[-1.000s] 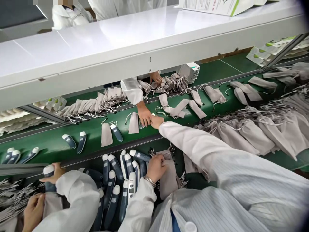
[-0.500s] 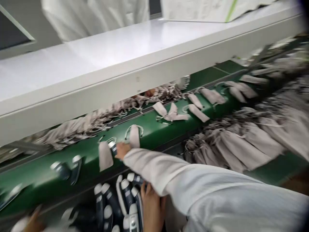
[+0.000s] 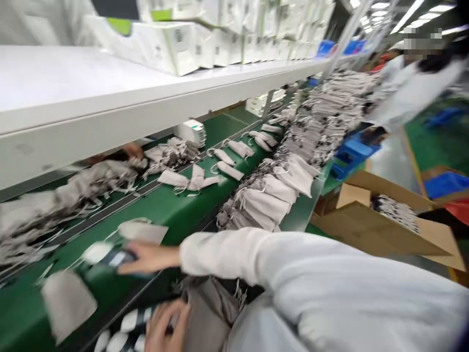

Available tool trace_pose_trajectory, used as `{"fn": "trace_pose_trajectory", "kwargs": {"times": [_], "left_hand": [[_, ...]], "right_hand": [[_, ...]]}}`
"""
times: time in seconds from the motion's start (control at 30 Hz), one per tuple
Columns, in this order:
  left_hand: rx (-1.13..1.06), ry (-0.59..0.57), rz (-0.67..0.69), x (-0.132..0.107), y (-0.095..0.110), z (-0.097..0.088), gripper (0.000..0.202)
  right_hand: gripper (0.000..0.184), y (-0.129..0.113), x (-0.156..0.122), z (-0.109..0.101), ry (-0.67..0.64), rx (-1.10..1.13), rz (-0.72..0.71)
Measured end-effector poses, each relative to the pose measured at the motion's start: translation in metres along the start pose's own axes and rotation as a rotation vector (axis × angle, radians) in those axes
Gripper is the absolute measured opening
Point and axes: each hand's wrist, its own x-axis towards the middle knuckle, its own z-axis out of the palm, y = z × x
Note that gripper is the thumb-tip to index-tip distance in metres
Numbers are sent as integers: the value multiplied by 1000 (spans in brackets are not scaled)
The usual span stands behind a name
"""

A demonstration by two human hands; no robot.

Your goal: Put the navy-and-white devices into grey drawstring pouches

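Observation:
My right hand [image 3: 146,257] reaches across the green conveyor belt [image 3: 176,205], its fingers closed on a dark-blue and white handheld device [image 3: 117,256]. The device is blurred, its white end pointing left. Beside it on the belt lie one grey drawstring pouch [image 3: 142,231] just behind and another pouch [image 3: 68,300] nearer the front. My left hand [image 3: 166,325] is low in the view, fingers curled over a dark part I cannot make out. Several more white-and-dark devices [image 3: 134,320] lie just left of it. A grey-brown cloth [image 3: 208,308] is at its right.
Above the belt runs a white shelf [image 3: 154,93] carrying white boxes [image 3: 183,49]. Piled pouches [image 3: 271,195] line the right side, and more pouches [image 3: 73,195] lie behind the belt near another person's hand [image 3: 132,150]. An open carton [image 3: 384,230] stands right; a co-worker [image 3: 414,93] is beyond.
The view has swung right, bringing the carton and co-worker in. My right hand still reaches over the belt, the device now showing more clearly. My left hand's fingers have curled over.

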Motion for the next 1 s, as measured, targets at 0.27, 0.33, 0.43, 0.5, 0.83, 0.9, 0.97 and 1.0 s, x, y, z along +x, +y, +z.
{"fn": "trace_pose_trajectory", "kwargs": {"times": [0.27, 0.33, 0.43, 0.5, 0.83, 0.9, 0.97, 1.0], "left_hand": [[-371, 121, -37, 10, 44, -3, 10], [-416, 126, -32, 11, 55, -2, 8], [-445, 255, -66, 12, 69, -1, 6], [-452, 373, -101, 13, 74, -5, 7], [-395, 358, -365, -6, 26, -12, 31], [-275, 224, -351, -12, 17, 5, 22], [-157, 127, -348, -18, 12, 23, 12], [-102, 96, -357, -21, 10, 31, 13]], "right_hand": [[117, -30, -172, -53, 97, 567, -159], [105, -28, -185, -46, 74, 511, -168], [50, -26, -196, -35, 70, 288, -214], [28, -29, -203, -32, 73, 171, -191], [15, -81, -200, -101, 321, 592, -85], [8, -82, -167, -116, 558, 406, -271], [9, -77, -129, -118, 723, 92, -412], [17, -73, -111, -113, 733, -87, -437]]}}
